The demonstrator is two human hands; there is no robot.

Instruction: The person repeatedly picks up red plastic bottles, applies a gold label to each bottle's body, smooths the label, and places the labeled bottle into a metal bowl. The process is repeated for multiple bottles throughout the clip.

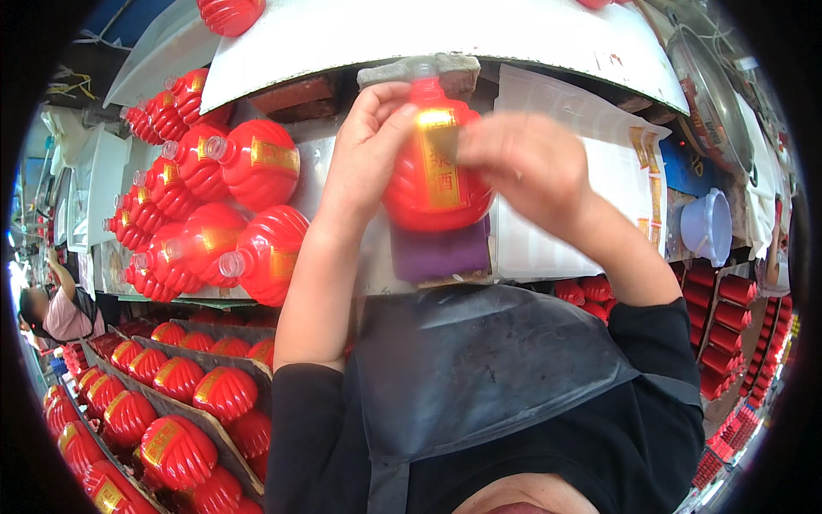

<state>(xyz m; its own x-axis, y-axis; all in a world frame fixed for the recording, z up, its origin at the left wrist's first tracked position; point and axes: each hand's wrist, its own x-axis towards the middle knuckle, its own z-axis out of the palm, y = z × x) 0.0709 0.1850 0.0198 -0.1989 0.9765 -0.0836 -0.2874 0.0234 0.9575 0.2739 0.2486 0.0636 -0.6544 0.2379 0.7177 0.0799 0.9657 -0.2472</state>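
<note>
A round red bottle [404,193] with a clear neck lies on its side in front of me, its neck pointing away. My left hand [364,150] is closed around its left shoulder, thumb on the front. A gold label [444,190] runs lengthwise down the bottle's face. Over the label's right edge is my right hand [535,167], blurred by motion, with its fingertips at the label; whether they hold anything is smeared. Under the bottle's base sits a folded purple cloth [439,253], and a grey cloth [462,75] supports the neck end.
Several red bottles [265,163] lie on the bench at left. Crates of red bottles [180,450] fill the lower left. To the right are a translucent plastic sheet [548,223] with gold label strips [655,193] and a lilac bucket [707,227]. A white tabletop [479,30] crosses the far side.
</note>
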